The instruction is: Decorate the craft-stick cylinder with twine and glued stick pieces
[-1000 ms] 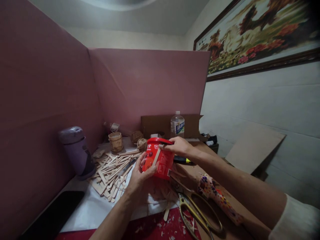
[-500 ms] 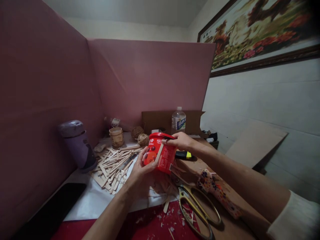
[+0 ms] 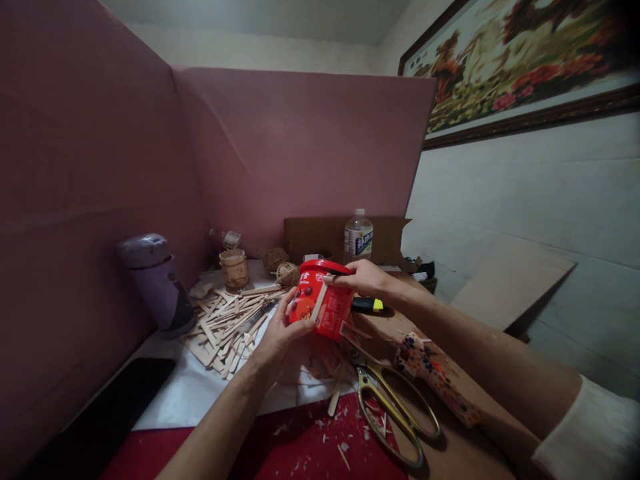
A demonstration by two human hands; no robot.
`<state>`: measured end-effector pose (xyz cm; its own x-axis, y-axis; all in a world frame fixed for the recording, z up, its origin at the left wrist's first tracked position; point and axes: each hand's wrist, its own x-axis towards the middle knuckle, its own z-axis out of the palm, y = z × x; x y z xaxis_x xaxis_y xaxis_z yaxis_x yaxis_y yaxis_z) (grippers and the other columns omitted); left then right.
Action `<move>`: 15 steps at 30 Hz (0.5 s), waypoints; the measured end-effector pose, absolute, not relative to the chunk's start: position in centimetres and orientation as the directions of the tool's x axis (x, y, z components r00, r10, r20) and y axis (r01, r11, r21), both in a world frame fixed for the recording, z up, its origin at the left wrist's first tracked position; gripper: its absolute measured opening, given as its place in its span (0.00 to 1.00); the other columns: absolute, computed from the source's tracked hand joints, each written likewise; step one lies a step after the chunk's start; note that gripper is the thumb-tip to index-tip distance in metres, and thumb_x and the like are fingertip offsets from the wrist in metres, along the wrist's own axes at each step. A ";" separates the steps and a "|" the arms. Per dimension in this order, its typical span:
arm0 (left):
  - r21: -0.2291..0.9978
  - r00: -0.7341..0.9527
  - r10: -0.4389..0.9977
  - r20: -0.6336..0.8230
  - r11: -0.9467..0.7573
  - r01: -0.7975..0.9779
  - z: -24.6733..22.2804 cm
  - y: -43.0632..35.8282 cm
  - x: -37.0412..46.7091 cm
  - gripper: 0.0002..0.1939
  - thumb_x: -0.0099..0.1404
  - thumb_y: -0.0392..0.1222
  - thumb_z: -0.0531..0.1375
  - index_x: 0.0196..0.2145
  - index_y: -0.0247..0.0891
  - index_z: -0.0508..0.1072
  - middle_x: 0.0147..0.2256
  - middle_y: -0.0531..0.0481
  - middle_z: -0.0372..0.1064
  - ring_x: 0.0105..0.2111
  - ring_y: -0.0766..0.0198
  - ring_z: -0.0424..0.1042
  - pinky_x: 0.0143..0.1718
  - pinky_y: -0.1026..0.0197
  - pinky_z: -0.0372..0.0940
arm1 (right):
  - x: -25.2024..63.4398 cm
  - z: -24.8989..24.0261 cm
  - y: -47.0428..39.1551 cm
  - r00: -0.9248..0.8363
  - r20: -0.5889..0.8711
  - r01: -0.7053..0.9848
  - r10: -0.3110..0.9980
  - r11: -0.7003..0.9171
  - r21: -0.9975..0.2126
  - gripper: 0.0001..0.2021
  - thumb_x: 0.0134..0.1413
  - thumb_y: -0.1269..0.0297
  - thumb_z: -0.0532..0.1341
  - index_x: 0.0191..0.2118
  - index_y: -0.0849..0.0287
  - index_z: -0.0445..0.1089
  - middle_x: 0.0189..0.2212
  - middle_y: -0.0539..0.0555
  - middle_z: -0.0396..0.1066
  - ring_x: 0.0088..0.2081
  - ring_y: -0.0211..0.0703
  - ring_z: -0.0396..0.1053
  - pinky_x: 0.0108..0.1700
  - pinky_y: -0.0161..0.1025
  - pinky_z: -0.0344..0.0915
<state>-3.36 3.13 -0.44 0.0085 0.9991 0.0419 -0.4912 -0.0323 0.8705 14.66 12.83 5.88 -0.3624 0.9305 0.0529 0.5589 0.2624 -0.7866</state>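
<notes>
A red printed tub (image 3: 333, 312) with a red rim is held up, slightly tilted, over the table. My left hand (image 3: 287, 328) grips its lower left side, thumb across the front. A short pale wooden stick (image 3: 319, 303) lies slantwise against the tub's front, its lower end at my left thumb. My right hand (image 3: 363, 279) holds the tub's upper right side near the rim, with its thumb by the stick's upper end. Many loose wooden sticks (image 3: 220, 330) are heaped to the left. Gold-handled scissors (image 3: 395, 407) lie at the right front.
A purple flask (image 3: 159, 287) and a dark phone-like slab (image 3: 110, 407) stand and lie at left. Behind are a stick-covered cup (image 3: 234, 270), twine balls (image 3: 287, 274) and a bottle (image 3: 359, 237). A black-yellow marker (image 3: 369, 305) and a floral cloth item (image 3: 435, 377) are at right.
The view has shifted slightly. Both hands keep their hold on the tub, and the stick stays against its front, with little visible movement.
</notes>
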 end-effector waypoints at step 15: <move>0.887 -0.006 0.999 0.047 -0.044 -0.459 -0.7 3.3 -3.9 0.45 0.43 0.36 0.72 0.59 0.39 0.63 0.48 0.40 0.74 0.46 0.50 0.73 0.47 0.54 0.65 | 14.6 5.3 13.1 -0.274 0.148 0.649 0.950 0.297 -0.701 0.26 0.38 0.38 0.64 0.29 0.61 0.75 0.23 0.52 0.71 0.22 0.37 0.62 0.22 0.35 0.52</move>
<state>-3.86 3.27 -0.73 -0.0058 0.9989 0.0470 -0.4588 -0.0444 0.8874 14.60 13.09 5.27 -0.2742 0.9502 0.1484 0.6486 0.2967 -0.7009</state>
